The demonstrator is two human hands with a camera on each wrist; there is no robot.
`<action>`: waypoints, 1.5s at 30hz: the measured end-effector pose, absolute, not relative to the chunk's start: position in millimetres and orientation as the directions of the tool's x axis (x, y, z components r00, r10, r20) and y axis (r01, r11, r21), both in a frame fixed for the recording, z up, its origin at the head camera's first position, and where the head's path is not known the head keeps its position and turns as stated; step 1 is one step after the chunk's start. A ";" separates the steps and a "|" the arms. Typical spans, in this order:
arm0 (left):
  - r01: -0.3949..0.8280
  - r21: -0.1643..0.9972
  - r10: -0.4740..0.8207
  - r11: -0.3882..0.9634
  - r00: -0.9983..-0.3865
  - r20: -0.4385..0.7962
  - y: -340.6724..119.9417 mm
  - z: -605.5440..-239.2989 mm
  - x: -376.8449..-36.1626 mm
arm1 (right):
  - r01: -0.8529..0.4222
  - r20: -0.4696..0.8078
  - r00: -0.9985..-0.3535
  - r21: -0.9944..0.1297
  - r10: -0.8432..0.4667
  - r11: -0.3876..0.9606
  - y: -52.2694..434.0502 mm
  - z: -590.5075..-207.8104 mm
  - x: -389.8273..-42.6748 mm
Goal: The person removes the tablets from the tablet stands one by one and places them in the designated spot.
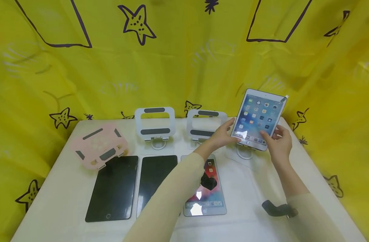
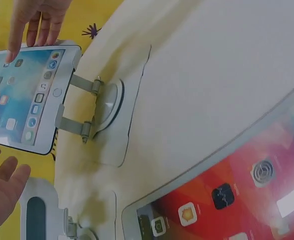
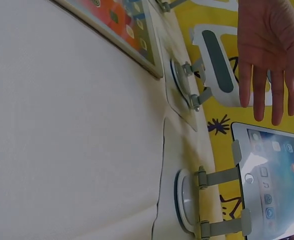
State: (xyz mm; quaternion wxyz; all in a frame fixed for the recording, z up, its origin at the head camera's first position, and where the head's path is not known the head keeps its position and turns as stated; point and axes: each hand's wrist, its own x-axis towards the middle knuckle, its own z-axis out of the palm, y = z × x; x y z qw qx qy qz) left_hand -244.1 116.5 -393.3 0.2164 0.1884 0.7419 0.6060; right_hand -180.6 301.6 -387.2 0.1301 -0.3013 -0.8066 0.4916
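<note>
A white-framed tablet (image 1: 257, 119) with a lit screen of app icons leans upright on a white stand (image 1: 244, 153) at the right. The stand's two small clips (image 3: 222, 176) hook round the tablet's lower edge. My right hand (image 1: 279, 143) pinches the tablet's right side, thumb on the screen and fingers behind the edge. At its left side is my left hand (image 1: 222, 136), fingers straight, thumb near the lower left corner. In the right wrist view the left hand (image 3: 272, 55) shows its palm and extended fingers close beside the tablet.
Two empty white stands (image 1: 155, 131) (image 1: 206, 124) and a tilted pink stand (image 1: 99, 144) line the table's back. Before them lie two dark tablets (image 1: 113, 190) (image 1: 157, 171) and a lit one with a red screen (image 1: 205, 201). A yellow curtain (image 1: 172, 74) hangs behind.
</note>
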 end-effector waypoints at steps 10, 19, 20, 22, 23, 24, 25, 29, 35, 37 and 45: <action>0.015 0.972 0.432 0.235 -0.897 -0.091 128.3 -402.5 -250.5 | 0.367 -0.192 -0.787 -0.909 0.586 0.195 306.9 -387.9 -189.0; -0.008 0.992 0.450 0.123 -0.891 -0.063 138.7 -403.2 -247.1 | 0.368 -0.286 -0.760 -0.930 0.584 0.025 311.2 -383.0 -190.4; -0.007 0.992 0.443 0.123 -0.895 -0.061 139.7 -403.0 -246.4 | 0.364 -0.292 -0.756 -0.931 0.586 0.006 311.2 -382.7 -190.3; -0.005 0.989 0.425 0.148 -0.903 -0.069 140.4 -403.1 -244.8 | 0.351 -0.302 -0.751 -0.936 0.588 -0.031 310.4 -382.8 -189.8; 0.004 0.988 0.419 0.157 -0.906 -0.063 140.2 -403.6 -244.3 | 0.336 -0.302 -0.748 -0.940 0.591 -0.055 309.6 -383.3 -189.5; 0.012 0.986 0.413 0.166 -0.909 -0.058 139.6 -404.2 -243.9 | 0.323 -0.301 -0.748 -0.944 0.592 -0.072 308.7 -383.8 -189.0; 0.020 0.984 0.410 0.177 -0.910 -0.055 138.7 -404.8 -243.6 | 0.311 -0.300 -0.748 -0.946 0.592 -0.087 307.8 -384.3 -188.5; 0.099 0.976 0.434 0.192 -0.901 0.006 135.1 -406.4 -242.2 | 0.192 -0.260 -0.751 -0.965 0.607 -0.177 305.9 -387.5 -186.3; 0.139 0.980 0.451 0.145 -0.891 0.059 133.6 -406.8 -239.5 | 0.140 -0.185 -0.760 -0.983 0.623 -0.122 308.2 -395.3 -184.6; 0.135 0.982 0.427 0.135 -0.902 0.065 134.4 -406.7 -238.0 | 0.143 -0.161 -0.760 -0.986 0.630 -0.080 308.2 -398.0 -183.4; 0.218 0.931 0.295 0.293 -0.947 0.128 142.5 -403.4 -230.9 | -0.014 0.154 -0.781 -0.973 0.605 0.230 302.3 -413.3 -169.9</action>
